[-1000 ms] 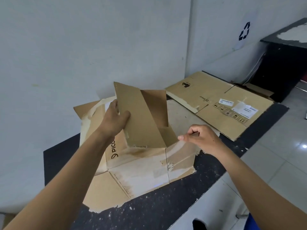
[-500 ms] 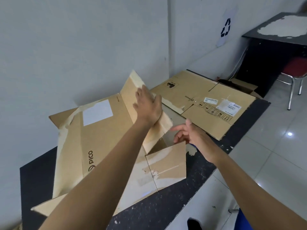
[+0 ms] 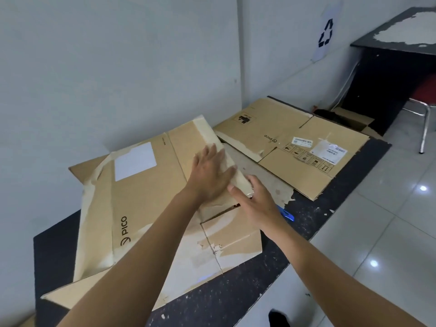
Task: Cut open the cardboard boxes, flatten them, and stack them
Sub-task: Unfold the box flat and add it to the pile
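Right now the left hand (image 3: 211,174) is pressing flat, fingers straight and slightly spread, on the pale end flap (image 3: 208,134) of the near box (image 3: 141,199). The right hand (image 3: 258,204) is touching that flap's near end with straight fingers, holding nothing. Box is lying collapsed on the black table (image 3: 330,208) against the wall, long axis running near-left to far-right, flap end pointing at the second flattened box (image 3: 283,128) just beside it; a blue tool (image 3: 287,215) is lying by the right wrist.

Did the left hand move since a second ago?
Yes. The left hand moved right, toward the labelled flattened box, and now presses the PICO box down.
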